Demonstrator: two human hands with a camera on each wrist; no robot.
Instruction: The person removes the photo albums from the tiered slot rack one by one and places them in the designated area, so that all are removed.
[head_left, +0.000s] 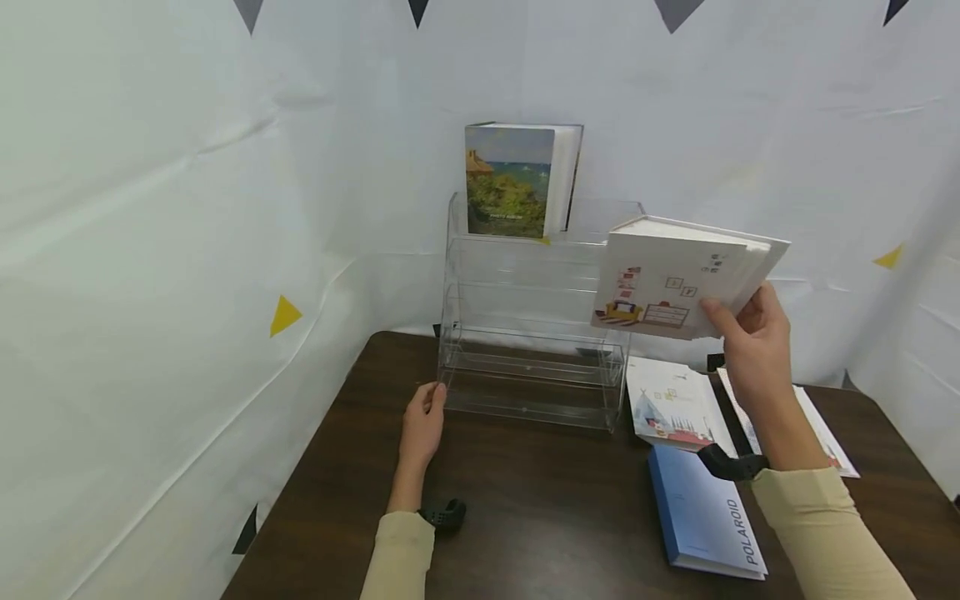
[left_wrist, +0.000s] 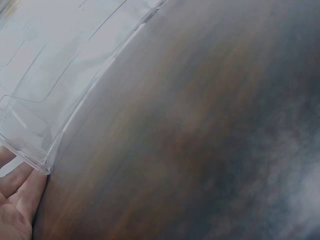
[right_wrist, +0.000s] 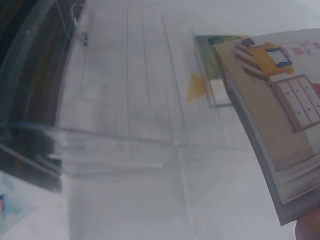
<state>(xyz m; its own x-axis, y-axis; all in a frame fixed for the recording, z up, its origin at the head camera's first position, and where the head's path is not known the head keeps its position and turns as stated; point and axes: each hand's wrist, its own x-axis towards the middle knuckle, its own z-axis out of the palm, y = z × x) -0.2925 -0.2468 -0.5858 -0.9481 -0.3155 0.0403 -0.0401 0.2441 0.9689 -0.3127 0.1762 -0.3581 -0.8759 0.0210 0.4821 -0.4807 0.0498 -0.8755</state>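
A: Up in the air, the white book (head_left: 660, 279) is held tilted at the upper right of the clear rack (head_left: 525, 410), pinched near its lower right corner by the right hand (head_left: 757, 346)!

B: And the left hand (head_left: 423, 423)?

A: Set against the rack's lower left corner; whether that is pinched can't be told!

B: How might the book be handled?

A: Likely light, stiff-covered, slightly slick; best gripped across both covers, lest pages be fanned

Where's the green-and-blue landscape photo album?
In the head view, the album stands upright above centre, on the top tier of the clear plastic rack, at its left end.
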